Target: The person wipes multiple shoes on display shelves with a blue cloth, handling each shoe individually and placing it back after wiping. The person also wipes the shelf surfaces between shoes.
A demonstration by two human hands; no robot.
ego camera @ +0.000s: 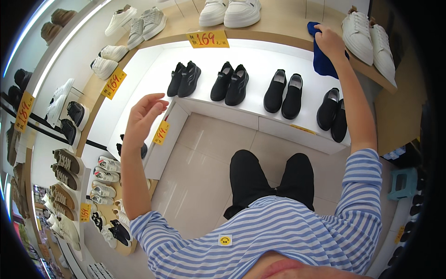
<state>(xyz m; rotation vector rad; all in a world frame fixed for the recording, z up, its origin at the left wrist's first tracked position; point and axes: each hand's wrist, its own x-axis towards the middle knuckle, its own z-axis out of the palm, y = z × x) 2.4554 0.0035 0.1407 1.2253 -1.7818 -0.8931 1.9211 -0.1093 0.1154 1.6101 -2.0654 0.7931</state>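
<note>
My right hand [330, 42] grips a dark blue cloth [323, 62] at the wooden shelf's front edge, close to a pair of white lace-up sneakers [357, 36]. Part of the cloth hangs below that edge. Empty and with its fingers apart, my left hand [144, 117] is raised in front of the lit lower ledge [209, 89]. Nearest to it on the ledge is a pair of black sneakers [184, 79]. Further right stand more black shoes [230, 83], black slip-ons [283, 94] and another black pair [331, 110], partly hidden by my right forearm.
The wooden shelf [278, 36] curves above the ledge, holding white sneakers [230, 13] and yellow price cards [208, 39]. Racks of shoes [66, 167] line the left side. A light blue plastic stool [402, 184] stands at right. Glossy floor tiles [195, 167] lie below.
</note>
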